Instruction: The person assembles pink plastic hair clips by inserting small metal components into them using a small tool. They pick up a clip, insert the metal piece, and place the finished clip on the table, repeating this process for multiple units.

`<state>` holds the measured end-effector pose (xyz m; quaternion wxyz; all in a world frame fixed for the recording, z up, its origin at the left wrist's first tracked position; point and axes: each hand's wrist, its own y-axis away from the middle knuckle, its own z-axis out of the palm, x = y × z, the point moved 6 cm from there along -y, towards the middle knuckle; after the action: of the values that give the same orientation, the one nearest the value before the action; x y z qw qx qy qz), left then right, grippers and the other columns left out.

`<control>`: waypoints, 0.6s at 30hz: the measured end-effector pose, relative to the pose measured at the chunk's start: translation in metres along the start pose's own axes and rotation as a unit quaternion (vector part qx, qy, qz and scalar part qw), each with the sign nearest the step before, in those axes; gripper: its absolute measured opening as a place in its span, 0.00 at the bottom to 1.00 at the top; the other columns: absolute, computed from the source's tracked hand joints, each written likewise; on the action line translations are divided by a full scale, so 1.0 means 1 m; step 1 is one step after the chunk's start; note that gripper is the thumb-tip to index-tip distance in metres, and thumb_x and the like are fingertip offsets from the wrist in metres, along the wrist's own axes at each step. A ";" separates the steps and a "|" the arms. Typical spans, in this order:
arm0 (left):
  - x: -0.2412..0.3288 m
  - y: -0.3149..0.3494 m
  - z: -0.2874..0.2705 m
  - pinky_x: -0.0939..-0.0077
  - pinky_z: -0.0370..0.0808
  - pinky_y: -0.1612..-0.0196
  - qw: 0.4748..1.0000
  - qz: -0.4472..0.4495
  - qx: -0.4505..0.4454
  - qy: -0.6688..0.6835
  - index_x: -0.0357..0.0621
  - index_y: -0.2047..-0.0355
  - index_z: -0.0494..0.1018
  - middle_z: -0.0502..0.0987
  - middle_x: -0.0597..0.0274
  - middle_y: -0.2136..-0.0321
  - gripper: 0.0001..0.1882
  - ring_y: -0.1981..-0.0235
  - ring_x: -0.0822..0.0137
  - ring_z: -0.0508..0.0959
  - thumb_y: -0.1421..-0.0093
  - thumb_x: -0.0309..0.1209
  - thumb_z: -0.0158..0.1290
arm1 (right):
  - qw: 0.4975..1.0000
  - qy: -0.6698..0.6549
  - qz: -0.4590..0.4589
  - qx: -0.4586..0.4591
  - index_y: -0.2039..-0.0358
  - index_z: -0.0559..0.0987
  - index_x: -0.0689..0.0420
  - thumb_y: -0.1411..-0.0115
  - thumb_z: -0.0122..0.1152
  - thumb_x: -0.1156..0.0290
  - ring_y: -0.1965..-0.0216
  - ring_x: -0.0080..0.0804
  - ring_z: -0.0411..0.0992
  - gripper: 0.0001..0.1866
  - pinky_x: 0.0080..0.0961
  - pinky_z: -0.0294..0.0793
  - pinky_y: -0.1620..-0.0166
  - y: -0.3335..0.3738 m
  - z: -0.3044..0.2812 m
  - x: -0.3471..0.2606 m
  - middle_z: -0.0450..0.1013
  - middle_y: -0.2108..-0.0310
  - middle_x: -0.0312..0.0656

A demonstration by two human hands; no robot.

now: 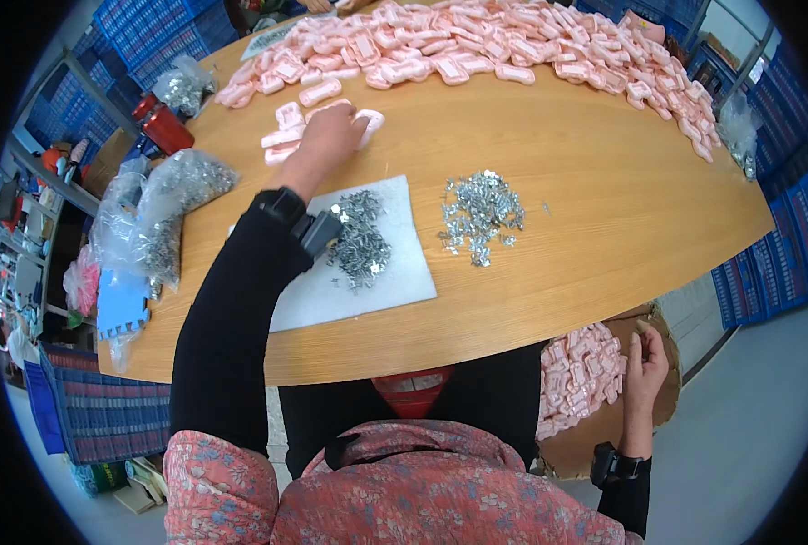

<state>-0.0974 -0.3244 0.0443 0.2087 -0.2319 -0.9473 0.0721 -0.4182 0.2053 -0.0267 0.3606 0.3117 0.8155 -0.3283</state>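
Floral pink cloth of the person's top [422, 495] lies nearest the camera, below the wooden worktop [595, 236]. On the worktop's left side, clear bags of small metal parts [186, 182] rest near a red bottle [166, 129]. Next comes a small cluster of pink pieces [282, 136], with the left hand [330, 136] over it, fingertips at a pink piece [370, 125]; whether it is grasped, I cannot tell. Nearer the person, a white pad [415, 259] bears dark metal pieces [360, 250]. Just right of it is a silver pile [484, 211]. A large pink heap [477, 41] spans the far side. Lower right, a cardboard box [586, 447] contains more pink pieces [578, 381]; the right hand [647, 363] is beside them, fingers curled, its grip unclear.
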 end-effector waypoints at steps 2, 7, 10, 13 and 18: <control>0.009 -0.010 0.015 0.58 0.75 0.51 0.996 0.048 -0.005 -0.076 0.36 0.61 0.78 0.81 0.45 0.62 0.20 0.57 0.50 0.80 0.43 0.41 0.54 | 0.998 0.039 -0.037 -0.022 0.56 0.78 0.64 0.37 0.60 0.77 0.67 0.19 0.69 0.10 0.19 0.71 0.61 -0.002 0.007 -0.028 0.73 0.68 0.35; 0.016 -0.043 0.026 0.64 0.78 0.55 0.978 -0.019 -0.177 -0.111 0.35 0.57 0.78 0.81 0.44 0.62 0.30 0.59 0.51 0.81 0.57 0.44 0.64 | 0.995 0.025 -0.088 -0.037 0.58 0.78 0.65 0.39 0.61 0.79 0.71 0.19 0.67 0.08 0.18 0.69 0.65 -0.006 0.021 -0.070 0.73 0.70 0.36; 0.005 -0.041 0.007 0.66 0.78 0.59 0.988 -0.002 -0.140 -0.061 0.36 0.50 0.74 0.81 0.48 0.61 0.37 0.63 0.54 0.82 0.60 0.42 0.67 | 0.992 -0.006 -0.119 -0.050 0.58 0.78 0.64 0.40 0.61 0.79 0.71 0.19 0.67 0.09 0.18 0.68 0.68 -0.011 0.035 -0.088 0.72 0.70 0.35; -0.003 -0.023 -0.027 0.70 0.78 0.61 0.992 -0.015 -0.120 0.038 0.36 0.49 0.73 0.82 0.52 0.62 0.36 0.66 0.60 0.83 0.59 0.39 0.67 | 0.990 -0.026 -0.102 -0.098 0.61 0.79 0.64 0.41 0.62 0.80 0.73 0.20 0.68 0.08 0.19 0.67 0.69 -0.019 0.053 -0.121 0.72 0.72 0.36; -0.005 0.043 -0.091 0.75 0.77 0.60 0.972 0.014 -0.095 0.215 0.37 0.50 0.73 0.81 0.58 0.64 0.31 0.65 0.68 0.81 0.54 0.36 0.67 | 0.946 0.010 -0.226 -0.231 0.66 0.78 0.64 0.45 0.64 0.79 0.77 0.28 0.69 0.06 0.22 0.67 0.72 -0.037 0.103 -0.200 0.71 0.75 0.41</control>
<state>-0.0373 -0.2853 0.1144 0.3833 -0.2739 -0.8796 -0.0665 -0.2970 0.0512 0.0891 0.3308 0.0309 0.9216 -0.2008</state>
